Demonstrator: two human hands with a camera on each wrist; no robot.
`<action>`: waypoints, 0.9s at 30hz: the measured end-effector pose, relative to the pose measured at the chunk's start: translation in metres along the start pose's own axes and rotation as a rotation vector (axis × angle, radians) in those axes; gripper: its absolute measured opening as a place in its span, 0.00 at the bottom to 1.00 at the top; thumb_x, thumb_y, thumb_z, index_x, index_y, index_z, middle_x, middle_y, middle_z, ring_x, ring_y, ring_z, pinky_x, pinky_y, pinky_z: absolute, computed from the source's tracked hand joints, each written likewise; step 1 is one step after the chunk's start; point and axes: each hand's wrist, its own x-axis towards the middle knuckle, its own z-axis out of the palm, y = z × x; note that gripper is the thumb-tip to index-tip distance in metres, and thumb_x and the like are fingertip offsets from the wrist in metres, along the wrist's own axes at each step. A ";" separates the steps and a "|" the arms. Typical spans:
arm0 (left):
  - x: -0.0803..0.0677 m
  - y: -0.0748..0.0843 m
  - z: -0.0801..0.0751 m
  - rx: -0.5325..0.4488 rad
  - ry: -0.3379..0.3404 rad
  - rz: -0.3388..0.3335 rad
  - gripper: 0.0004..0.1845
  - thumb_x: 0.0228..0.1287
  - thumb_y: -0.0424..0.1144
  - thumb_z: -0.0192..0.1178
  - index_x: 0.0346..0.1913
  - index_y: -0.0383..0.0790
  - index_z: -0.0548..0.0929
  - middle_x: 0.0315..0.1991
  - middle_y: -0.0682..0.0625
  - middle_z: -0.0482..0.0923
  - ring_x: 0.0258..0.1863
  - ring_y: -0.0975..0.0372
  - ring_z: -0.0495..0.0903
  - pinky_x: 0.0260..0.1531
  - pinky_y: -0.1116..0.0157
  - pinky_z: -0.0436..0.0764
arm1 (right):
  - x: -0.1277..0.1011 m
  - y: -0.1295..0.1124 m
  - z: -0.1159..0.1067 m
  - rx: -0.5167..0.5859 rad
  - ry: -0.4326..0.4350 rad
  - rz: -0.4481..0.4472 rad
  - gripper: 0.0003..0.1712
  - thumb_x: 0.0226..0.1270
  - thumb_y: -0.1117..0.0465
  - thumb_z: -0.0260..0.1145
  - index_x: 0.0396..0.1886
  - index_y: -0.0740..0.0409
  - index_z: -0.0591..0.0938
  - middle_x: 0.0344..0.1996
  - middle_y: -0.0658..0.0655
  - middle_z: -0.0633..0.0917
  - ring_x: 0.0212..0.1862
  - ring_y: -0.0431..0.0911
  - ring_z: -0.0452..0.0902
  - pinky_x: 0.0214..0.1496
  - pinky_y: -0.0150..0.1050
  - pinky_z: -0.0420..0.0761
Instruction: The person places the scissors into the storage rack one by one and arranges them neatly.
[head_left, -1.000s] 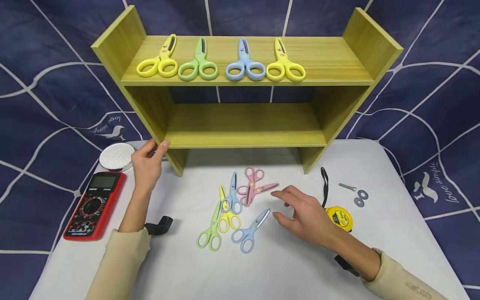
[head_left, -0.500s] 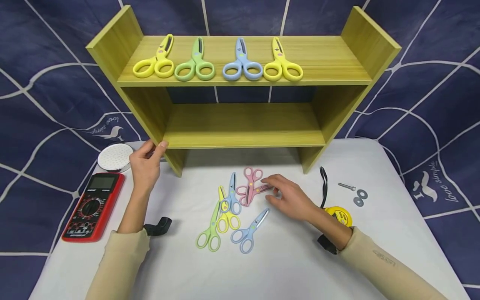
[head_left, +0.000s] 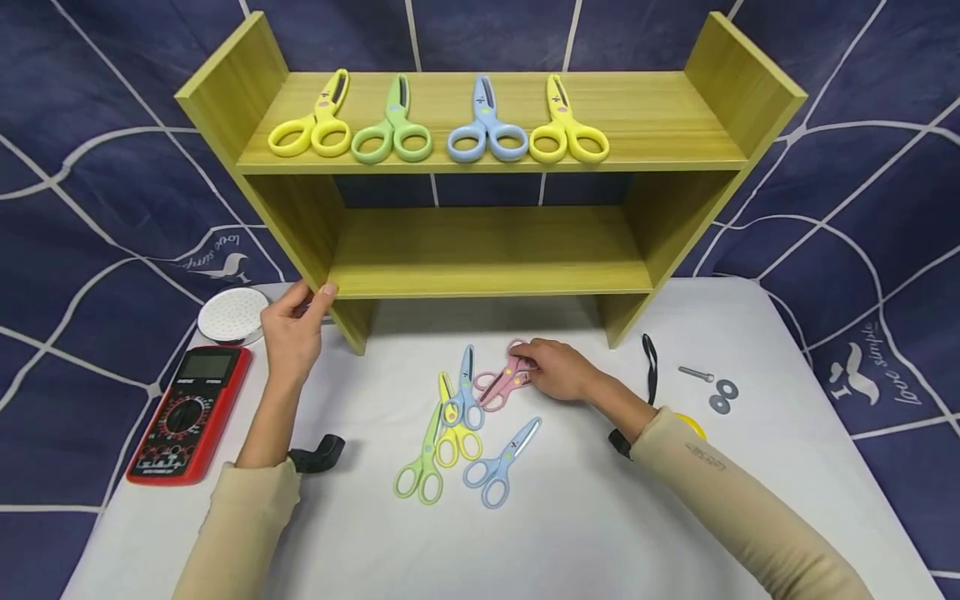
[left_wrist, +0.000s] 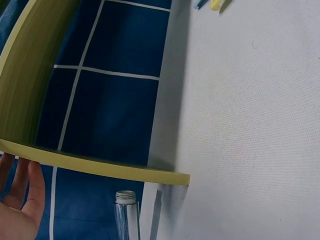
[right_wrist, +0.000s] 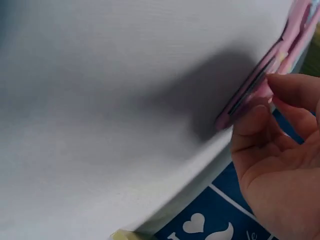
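At the lower left side of the wooden shelf (head_left: pixel 491 250), my left hand (head_left: pixel 294 337) grips the side panel, thumb at the front edge. The left wrist view shows fingers (left_wrist: pixel 35 187) against the panel's outer face. My right hand (head_left: pixel 562 371) pinches a pair of pink scissors (right_wrist: pixel 260 82) between thumb and fingertips, just above the table. Another pair of pink scissors (head_left: pixel 491 398) lies close by; the hand partly covers the pink pairs. To their left, blue scissors (head_left: pixel 467 387), yellow scissors (head_left: pixel 456 442) and green scissors (head_left: pixel 423 462) overlap. Separate blue scissors (head_left: pixel 502 465) lie nearer me.
Several scissors (head_left: pixel 487 125) lie in a row on the top board. Left on the table (head_left: pixel 570 533) are a red multimeter (head_left: pixel 187 417) and a round white shower head (head_left: pixel 232 314). At right are a bolt (head_left: pixel 696 373), washers (head_left: pixel 723 396) and a partly hidden yellow tape measure (head_left: pixel 692 425).
My right hand has moved left and away from me to the pink scissors and now pinches one pair. The left hand has stayed on the shelf.
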 end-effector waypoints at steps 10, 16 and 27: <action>0.001 -0.001 -0.001 -0.030 0.014 0.010 0.14 0.67 0.33 0.64 0.53 0.31 0.85 0.41 0.60 0.83 0.39 0.67 0.81 0.40 0.75 0.80 | -0.009 0.000 0.003 -0.099 -0.015 0.024 0.19 0.61 0.62 0.72 0.52 0.61 0.85 0.38 0.55 0.80 0.42 0.49 0.74 0.45 0.44 0.75; 0.001 -0.002 0.000 -0.002 0.006 -0.008 0.15 0.67 0.34 0.63 0.55 0.33 0.84 0.43 0.59 0.82 0.41 0.67 0.81 0.42 0.75 0.80 | -0.018 0.004 -0.007 -0.123 -0.062 -0.004 0.24 0.54 0.58 0.75 0.53 0.58 0.85 0.45 0.58 0.75 0.46 0.50 0.68 0.50 0.44 0.72; 0.001 -0.001 0.001 0.005 0.011 -0.001 0.15 0.67 0.34 0.63 0.54 0.32 0.85 0.42 0.59 0.82 0.40 0.67 0.81 0.42 0.75 0.80 | -0.038 0.003 -0.018 -0.162 -0.191 -0.009 0.36 0.57 0.60 0.72 0.68 0.54 0.74 0.41 0.55 0.72 0.34 0.46 0.70 0.38 0.44 0.75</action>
